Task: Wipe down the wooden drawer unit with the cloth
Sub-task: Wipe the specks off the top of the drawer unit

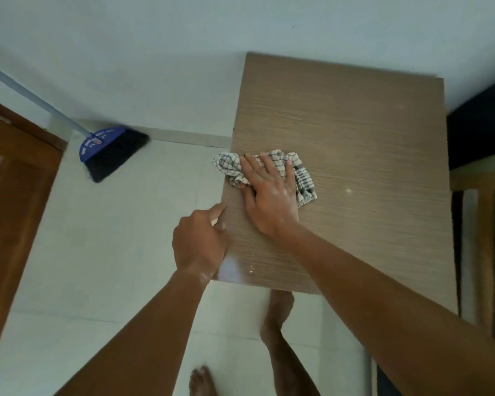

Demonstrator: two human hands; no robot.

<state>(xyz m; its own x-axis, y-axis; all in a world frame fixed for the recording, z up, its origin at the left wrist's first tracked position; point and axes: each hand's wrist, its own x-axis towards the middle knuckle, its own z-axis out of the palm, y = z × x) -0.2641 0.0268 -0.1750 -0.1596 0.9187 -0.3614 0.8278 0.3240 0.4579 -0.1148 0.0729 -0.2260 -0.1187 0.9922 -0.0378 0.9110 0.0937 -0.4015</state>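
I look straight down on the top of the wooden drawer unit (355,144), a light brown grained panel against the wall. A crumpled white cloth with dark checks (305,178) lies near the top's left edge. My right hand (270,195) presses flat on the cloth, fingers spread over it. My left hand (199,241) grips the unit's left edge with curled fingers, the thumb on the top surface. Small pale specks and a shiny patch show near the front left corner.
A blue broom with black bristles (112,151) leans in the corner at left, beside a brown wooden door (15,195). My bare feet (277,312) stand on pale floor tiles in front of the unit. Dark furniture (486,224) stands close at right.
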